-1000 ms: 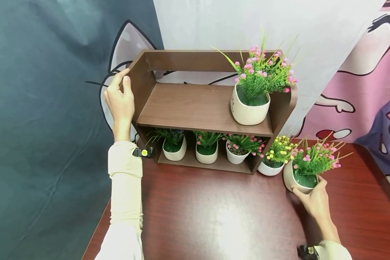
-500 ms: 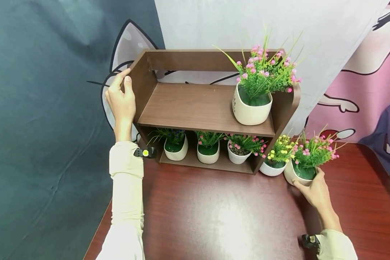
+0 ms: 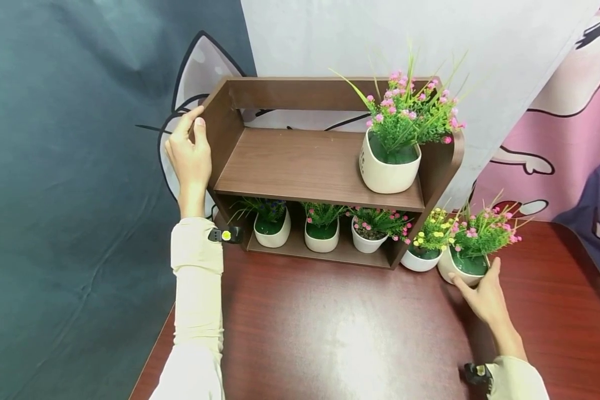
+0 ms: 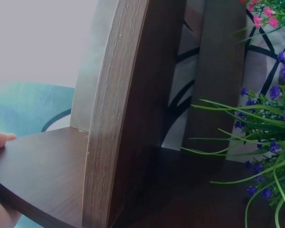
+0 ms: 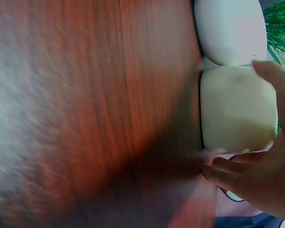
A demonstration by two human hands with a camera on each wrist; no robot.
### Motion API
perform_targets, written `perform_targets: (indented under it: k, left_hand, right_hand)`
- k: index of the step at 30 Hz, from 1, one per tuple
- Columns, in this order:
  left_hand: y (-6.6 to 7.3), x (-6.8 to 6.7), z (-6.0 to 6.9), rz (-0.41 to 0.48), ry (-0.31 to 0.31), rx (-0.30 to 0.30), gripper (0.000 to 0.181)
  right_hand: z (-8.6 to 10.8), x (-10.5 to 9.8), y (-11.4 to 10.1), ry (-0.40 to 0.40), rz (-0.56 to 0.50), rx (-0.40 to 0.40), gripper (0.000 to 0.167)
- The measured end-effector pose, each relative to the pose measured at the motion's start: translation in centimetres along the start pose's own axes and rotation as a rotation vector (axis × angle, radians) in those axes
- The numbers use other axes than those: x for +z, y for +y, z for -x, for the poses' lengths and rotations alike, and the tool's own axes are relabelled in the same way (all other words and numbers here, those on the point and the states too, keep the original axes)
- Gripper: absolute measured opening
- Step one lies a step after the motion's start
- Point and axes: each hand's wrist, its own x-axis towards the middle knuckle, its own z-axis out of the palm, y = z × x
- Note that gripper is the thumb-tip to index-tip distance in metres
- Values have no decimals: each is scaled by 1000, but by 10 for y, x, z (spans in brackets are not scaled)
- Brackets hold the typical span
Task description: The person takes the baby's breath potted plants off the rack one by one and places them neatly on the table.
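My left hand (image 3: 190, 158) grips the side panel of a brown two-tier wooden shelf (image 3: 300, 161), thumb and fingers on either side of it. At the table's right my right hand (image 3: 485, 297) is around a cream pot (image 5: 240, 109) of pink-flowered artificial plant (image 3: 482, 233). Its thumb is at the pot's near side. In the right wrist view its fingers (image 5: 228, 171) stand slightly apart from the pot. The pot stands on the table, against a white pot with yellow flowers (image 3: 422, 258).
Another pink-flowered pot (image 3: 390, 172) stands at the right end of the upper shelf. Below it are three pots: a blue-purple-flowered one (image 3: 274, 230), a green one (image 3: 322, 236) and a pink-red-flowered one (image 3: 367, 239). A red-brown table (image 3: 320, 322) carries everything.
The right-hand pot has moved slightly up and left against the yellow-flowered pot. My right fingers have since spread away from its side. My left hand keeps its hold on the shelf.
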Motion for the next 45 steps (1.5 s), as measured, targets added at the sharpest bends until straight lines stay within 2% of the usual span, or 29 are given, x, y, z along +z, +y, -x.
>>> perform_targets:
  k: [6,10,14,17,22,27,30,34,38,41,45]
  left_hand:
    - [1,0,1,-5,-9,-9,30]
    - [0,-2,2,-11,-6,-10,31]
    - [0,-4,2,-13,-5,-13,32]
    - [0,-5,2,-13,-6,-17,32]
    - [-1,-3,2,-10,-10,-16,32]
    - [0,-3,2,-5,-9,-17,32]
    - [1,-3,1,-1,-6,-18,31]
    - [2,-3,0,6,-5,-12,31]
    - [3,-3,-1,10,-5,-5,31]
    - [3,-3,0,12,-7,-8,30]
    - [3,-3,0,12,-14,-12,29]
  right_hand:
    - [26,-8,-10,30,-63,155,101]
    - [46,-14,-25,77,-86,221,97]
    - [64,-18,-46,147,-135,241,91]
    - [75,-19,-65,193,-161,219,86]
    - [89,-14,-99,267,-192,73,81]
    - [95,-4,-130,306,-269,-147,81]
    - [95,2,-151,290,-324,-265,79]
    - [92,6,-191,244,-406,-397,75]
    - [84,8,-227,220,-492,-524,70]
    - [72,10,-246,224,-558,-559,72]
    - [54,10,-266,265,-602,-545,81]
